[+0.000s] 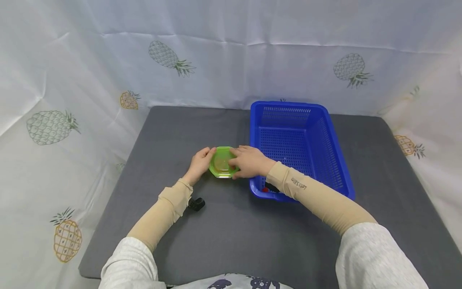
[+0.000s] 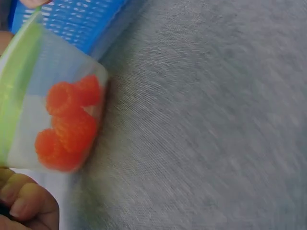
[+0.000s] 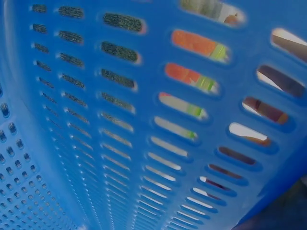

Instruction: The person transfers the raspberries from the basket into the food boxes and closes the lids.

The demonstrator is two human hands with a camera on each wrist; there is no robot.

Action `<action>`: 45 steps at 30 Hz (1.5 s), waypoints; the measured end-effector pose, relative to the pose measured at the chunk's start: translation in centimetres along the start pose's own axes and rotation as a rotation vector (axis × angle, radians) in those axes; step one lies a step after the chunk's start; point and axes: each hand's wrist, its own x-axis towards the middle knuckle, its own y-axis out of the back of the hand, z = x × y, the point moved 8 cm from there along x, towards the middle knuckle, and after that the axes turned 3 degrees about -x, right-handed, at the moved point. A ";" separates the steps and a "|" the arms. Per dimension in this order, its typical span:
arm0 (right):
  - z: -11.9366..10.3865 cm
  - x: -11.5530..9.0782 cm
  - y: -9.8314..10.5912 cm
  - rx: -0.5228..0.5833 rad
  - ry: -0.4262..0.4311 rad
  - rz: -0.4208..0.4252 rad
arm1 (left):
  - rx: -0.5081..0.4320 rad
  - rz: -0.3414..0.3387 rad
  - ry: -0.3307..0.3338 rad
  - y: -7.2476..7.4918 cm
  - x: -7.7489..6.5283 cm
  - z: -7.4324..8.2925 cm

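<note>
A clear plastic food container with a green lid point(image 1: 222, 162) stands on the table between the hands. Its clear side point(image 2: 36, 139) shows in the left wrist view, with several orange-red raspberries point(image 2: 72, 127) inside. My left hand point(image 1: 199, 163) holds the container's left edge, thumb by the lid's rim; curled fingers point(image 2: 33, 203) appear at the bottom left of the left wrist view. My right hand point(image 1: 250, 161) reaches over the lid from the right, its bent fingers on the top and rim. Slotted basket wall blocks most of the right wrist view.
A blue slotted basket point(image 1: 339, 160) stands to the right, its near-left rim under my right wrist. A small red thing point(image 1: 265, 189) shows at its near corner. A black device point(image 1: 196, 204) sits at my left wrist. Grey cloth covers the table point(image 1: 231, 237); a pineapple-print curtain point(image 1: 231, 72) hangs behind.
</note>
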 end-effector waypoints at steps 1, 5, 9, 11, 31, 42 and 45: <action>-0.1 0.0 0.0 0.002 0.000 -0.002 | 0.000 0.005 -0.003 0.0 0.0 0.0; -0.2 0.0 0.0 0.000 -0.001 -0.006 | 0.023 0.043 -0.022 0.4 -0.2 -0.1; -0.2 0.0 0.2 0.001 0.002 -0.003 | 0.046 0.058 -0.017 0.6 -0.3 -0.2; -0.2 0.0 0.2 0.004 0.002 0.001 | 0.051 0.059 -0.017 0.8 -0.4 -0.2; 2.2 -2.3 2.6 -0.032 -0.031 0.183 | 0.665 0.022 -0.582 0.8 -2.5 9.1; 6.2 -6.8 4.5 -0.052 -0.174 0.287 | 0.901 0.079 -0.720 1.3 -4.8 12.8; 7.4 -8.6 4.7 -0.044 -0.224 0.303 | 0.904 0.082 -0.704 1.8 -5.3 13.1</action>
